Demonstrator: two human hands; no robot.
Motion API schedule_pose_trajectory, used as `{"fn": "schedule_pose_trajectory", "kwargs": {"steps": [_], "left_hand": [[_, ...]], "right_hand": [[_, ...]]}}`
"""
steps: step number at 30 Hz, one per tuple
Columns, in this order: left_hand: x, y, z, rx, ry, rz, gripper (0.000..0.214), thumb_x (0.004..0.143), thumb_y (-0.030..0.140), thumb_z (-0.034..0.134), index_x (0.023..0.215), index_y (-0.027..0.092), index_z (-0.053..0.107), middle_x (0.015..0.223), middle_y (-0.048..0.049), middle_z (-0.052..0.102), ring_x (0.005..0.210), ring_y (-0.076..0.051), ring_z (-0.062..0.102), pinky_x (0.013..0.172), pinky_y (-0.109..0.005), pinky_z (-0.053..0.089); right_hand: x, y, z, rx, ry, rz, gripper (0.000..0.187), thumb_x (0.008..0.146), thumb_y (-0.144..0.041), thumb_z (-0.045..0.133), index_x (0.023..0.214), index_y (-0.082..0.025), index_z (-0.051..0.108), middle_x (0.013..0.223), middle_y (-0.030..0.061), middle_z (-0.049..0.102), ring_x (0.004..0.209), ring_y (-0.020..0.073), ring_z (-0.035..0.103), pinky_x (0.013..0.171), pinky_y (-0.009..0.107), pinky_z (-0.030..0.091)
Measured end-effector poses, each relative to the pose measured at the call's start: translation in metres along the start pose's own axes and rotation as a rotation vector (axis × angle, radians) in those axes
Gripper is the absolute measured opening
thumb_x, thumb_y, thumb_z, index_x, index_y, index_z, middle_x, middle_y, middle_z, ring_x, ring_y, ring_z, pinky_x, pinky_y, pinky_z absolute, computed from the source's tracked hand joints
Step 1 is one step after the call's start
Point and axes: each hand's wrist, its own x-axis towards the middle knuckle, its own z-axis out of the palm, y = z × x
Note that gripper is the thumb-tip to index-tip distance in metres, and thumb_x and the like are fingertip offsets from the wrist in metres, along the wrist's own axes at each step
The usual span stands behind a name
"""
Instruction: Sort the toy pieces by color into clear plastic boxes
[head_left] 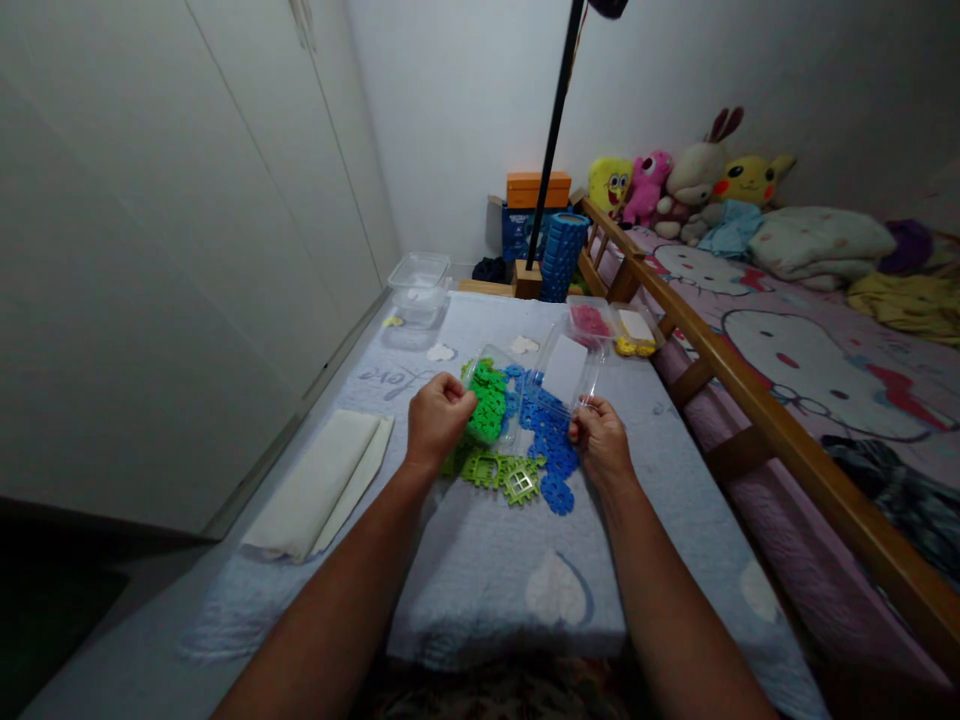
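Observation:
My left hand (441,418) pinches the near left edge of a clear plastic box (513,425), which sits tilted and holds bright green toy pieces (487,397). Closed on the near right corner of a clear plastic lid (592,382) is my right hand (602,440). The lid is raised at a slant and carries a white label (565,366). Blue disc-shaped pieces (553,440) lie under and beside the lid. Nearest to me, lime-green lattice pieces (484,468) rest on the cloth, partly hidden by the box and my left hand.
Two boxes, one with pink pieces (589,322) and one with yellow pieces (634,345), stand at the back right. A clear container (420,282) is at the back left, a folded cloth (322,485) at the left. A wooden bed rail (720,375) borders the table's right side.

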Motion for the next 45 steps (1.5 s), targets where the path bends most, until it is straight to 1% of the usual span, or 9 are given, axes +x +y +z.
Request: {"fn": "schedule_pose_trajectory", "kwargs": {"steps": [6, 14, 21, 26, 29, 33, 36, 40, 45], "left_hand": [[0.004, 0.012, -0.006, 0.275, 0.041, 0.157, 0.012, 0.074, 0.021, 0.065, 0.068, 0.023, 0.055, 0.061, 0.0035, 0.055, 0.059, -0.016, 0.053, 0.060, -0.027, 0.032], [-0.004, 0.018, 0.013, 0.563, -0.028, 0.324, 0.005, 0.085, 0.021, 0.062, 0.082, 0.025, 0.064, 0.075, -0.0025, 0.067, 0.067, -0.020, 0.059, 0.061, -0.029, 0.031], [-0.008, 0.022, 0.022, 0.620, -0.095, 0.523, 0.012, 0.086, 0.013, 0.058, 0.083, 0.023, 0.064, 0.080, -0.0051, 0.068, 0.073, -0.022, 0.062, 0.062, -0.031, 0.032], [-0.007, 0.024, 0.019, 0.663, -0.071, 0.640, 0.018, 0.090, 0.013, 0.053, 0.081, 0.022, 0.065, 0.075, -0.0066, 0.065, 0.073, -0.022, 0.060, 0.066, -0.033, 0.036], [-0.004, 0.022, 0.014, 0.639, -0.037, 0.661, 0.021, 0.092, 0.014, 0.052, 0.077, 0.022, 0.063, 0.072, -0.0061, 0.062, 0.073, -0.021, 0.059, 0.068, -0.033, 0.037], [-0.001, 0.019, 0.007, 0.527, 0.058, 0.622, 0.022, 0.092, 0.020, 0.054, 0.070, 0.023, 0.058, 0.069, -0.0043, 0.058, 0.073, -0.020, 0.058, 0.072, -0.032, 0.039], [-0.003, 0.017, 0.004, 0.362, 0.145, 0.541, 0.020, 0.091, 0.027, 0.058, 0.071, 0.023, 0.057, 0.067, -0.0017, 0.055, 0.070, -0.018, 0.055, 0.072, -0.030, 0.040], [-0.012, 0.012, 0.007, 0.022, 0.227, 0.288, 0.014, 0.087, 0.033, 0.065, 0.080, 0.023, 0.058, 0.061, 0.0052, 0.046, 0.058, -0.013, 0.046, 0.063, -0.026, 0.037], [-0.020, -0.003, 0.022, -0.391, 0.161, 0.005, 0.024, 0.080, 0.041, 0.072, 0.082, 0.022, 0.057, 0.062, 0.0066, 0.048, 0.057, -0.011, 0.047, 0.056, -0.022, 0.037]], "right_hand": [[0.001, 0.001, 0.000, -0.003, -0.002, 0.001, 0.041, 0.063, -0.037, 0.081, 0.095, -0.024, 0.059, 0.058, -0.0098, 0.060, 0.044, 0.0076, 0.051, 0.041, 0.017, 0.037], [0.001, 0.000, -0.001, 0.000, 0.018, 0.013, 0.044, 0.062, -0.039, 0.081, 0.096, -0.023, 0.059, 0.059, -0.0091, 0.060, 0.044, 0.0075, 0.051, 0.041, 0.017, 0.036], [0.001, -0.001, -0.001, -0.007, 0.000, 0.013, 0.044, 0.062, -0.039, 0.082, 0.095, -0.024, 0.059, 0.059, -0.0096, 0.060, 0.044, 0.0075, 0.051, 0.040, 0.017, 0.037], [0.001, -0.001, -0.001, -0.012, -0.002, 0.008, 0.042, 0.062, -0.039, 0.081, 0.095, -0.024, 0.059, 0.058, -0.0098, 0.060, 0.043, 0.0073, 0.051, 0.040, 0.017, 0.036], [0.001, -0.001, -0.001, -0.011, -0.011, -0.006, 0.041, 0.063, -0.038, 0.080, 0.096, -0.024, 0.059, 0.059, -0.0101, 0.060, 0.044, 0.0073, 0.050, 0.041, 0.017, 0.037], [-0.002, -0.003, 0.001, -0.014, -0.041, 0.002, 0.042, 0.065, -0.036, 0.080, 0.099, -0.024, 0.059, 0.062, -0.0090, 0.061, 0.047, 0.0078, 0.052, 0.043, 0.017, 0.038], [-0.005, -0.005, 0.004, -0.008, -0.064, 0.000, 0.041, 0.066, -0.037, 0.080, 0.100, -0.024, 0.060, 0.063, -0.0087, 0.060, 0.048, 0.0077, 0.051, 0.043, 0.017, 0.037], [-0.008, -0.006, 0.007, -0.022, -0.115, -0.011, 0.039, 0.069, -0.037, 0.080, 0.101, -0.024, 0.061, 0.063, -0.0087, 0.059, 0.048, 0.0077, 0.051, 0.044, 0.018, 0.038], [-0.013, -0.003, 0.011, -0.043, -0.202, 0.005, 0.038, 0.071, -0.037, 0.080, 0.103, -0.025, 0.063, 0.066, -0.0080, 0.060, 0.050, 0.0083, 0.052, 0.046, 0.019, 0.040]]}}
